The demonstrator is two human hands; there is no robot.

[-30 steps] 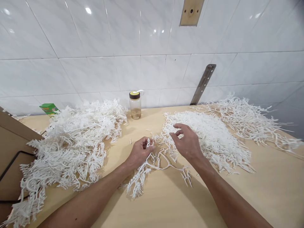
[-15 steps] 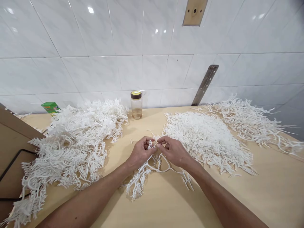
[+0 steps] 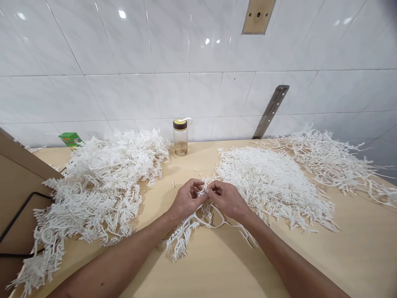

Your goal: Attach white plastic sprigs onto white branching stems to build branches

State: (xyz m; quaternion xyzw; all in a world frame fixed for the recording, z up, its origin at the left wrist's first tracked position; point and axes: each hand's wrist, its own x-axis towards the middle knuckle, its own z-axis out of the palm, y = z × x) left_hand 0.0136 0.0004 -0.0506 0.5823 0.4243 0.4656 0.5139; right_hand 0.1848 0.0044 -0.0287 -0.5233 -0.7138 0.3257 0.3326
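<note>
Both hands meet at the middle of the table over a white branching piece (image 3: 182, 236), whose stems spread below the fingers. My left hand (image 3: 188, 198) pinches a small tufted part of it between thumb and fingers. Close against it, my right hand (image 3: 227, 198) has its thumb and fingertips closed on the same part. To the left lies a big loose heap of white branching pieces (image 3: 102, 186). A flatter, denser pile of white sprigs (image 3: 266, 182) is beside my right hand.
A lidded clear bottle (image 3: 180, 138) stands near the tiled wall. Bare white stems (image 3: 331, 159) lie back right, by a leaning metal bracket (image 3: 271, 112). At the left are a green box (image 3: 70, 140) and a brown panel (image 3: 21, 178) with a black bar.
The tufted tip that stood up between my hands is now lower, between the fingertips. The whole view has shifted slightly, with the things appearing a little further right.
</note>
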